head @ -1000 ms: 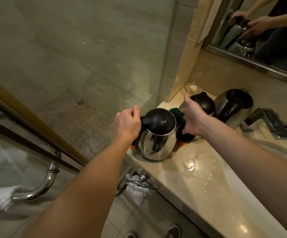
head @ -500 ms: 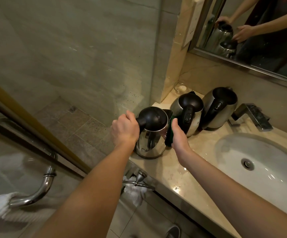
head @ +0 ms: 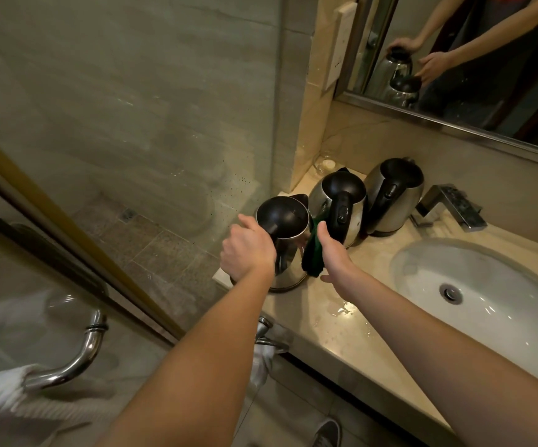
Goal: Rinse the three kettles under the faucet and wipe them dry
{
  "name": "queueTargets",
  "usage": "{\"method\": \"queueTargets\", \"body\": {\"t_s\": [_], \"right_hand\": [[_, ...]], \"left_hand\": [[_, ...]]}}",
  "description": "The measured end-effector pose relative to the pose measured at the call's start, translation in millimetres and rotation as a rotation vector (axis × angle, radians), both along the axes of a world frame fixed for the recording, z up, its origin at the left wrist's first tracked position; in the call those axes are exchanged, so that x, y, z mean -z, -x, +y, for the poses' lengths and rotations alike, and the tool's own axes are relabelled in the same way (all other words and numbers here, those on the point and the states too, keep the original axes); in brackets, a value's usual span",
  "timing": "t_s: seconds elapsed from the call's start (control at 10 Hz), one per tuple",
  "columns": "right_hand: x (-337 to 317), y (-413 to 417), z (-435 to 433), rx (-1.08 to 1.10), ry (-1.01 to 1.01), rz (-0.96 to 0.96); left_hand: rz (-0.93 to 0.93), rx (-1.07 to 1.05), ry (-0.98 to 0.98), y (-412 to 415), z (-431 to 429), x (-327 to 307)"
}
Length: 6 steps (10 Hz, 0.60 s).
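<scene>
At the left end of the tabletop (head: 342,337), beside the sink (head: 503,321), the left hand (head: 248,250) grips the nearest kettle (head: 282,217) by its handle, fingers curled round it, while the right hand (head: 333,258) holds a green cloth (head: 313,256) against its side; the middle kettle (head: 338,195) and far kettle (head: 396,191) stand just behind.

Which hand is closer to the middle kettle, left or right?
Right. The right hand, holding the green cloth, is just in front of the middle kettle; the left hand holds the near kettle, farther off.
</scene>
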State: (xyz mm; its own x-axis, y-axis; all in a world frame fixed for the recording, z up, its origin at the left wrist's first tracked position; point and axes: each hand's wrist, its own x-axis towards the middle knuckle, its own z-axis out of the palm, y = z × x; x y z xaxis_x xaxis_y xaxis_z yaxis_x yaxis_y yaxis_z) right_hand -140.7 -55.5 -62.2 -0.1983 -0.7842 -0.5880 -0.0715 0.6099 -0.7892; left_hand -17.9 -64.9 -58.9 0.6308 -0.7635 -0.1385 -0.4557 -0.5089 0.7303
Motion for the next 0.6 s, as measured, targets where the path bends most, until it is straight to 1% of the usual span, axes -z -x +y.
{"method": "queueTargets", "body": {"t_s": [0.2,0.3,0.4,0.5,0.6], "right_hand": [[-5.1,2.8,12.0,0.016,-0.058,0.073],[-6.4,4.4,16.6,0.028,-0.021,0.091],[-19.3,1.6,21.5,-0.014,0.083,0.196],[-31.6,-0.1,20.7,-0.036,0.133,0.238],[-53.3,0.3,24.7,-0.018,0.159,0.019]], "left_hand": [[0.064,0.127,-0.058,-9.7,5.3,-2.9],[0.107,0.179,-0.064,-12.9,10.2,-6.9],[0.150,0.229,-0.016,-24.1,17.9,-13.7],[0.110,0.269,0.030,-31.7,19.7,-21.7],[0.244,0.346,0.114,-40.7,23.0,-41.7]]}}
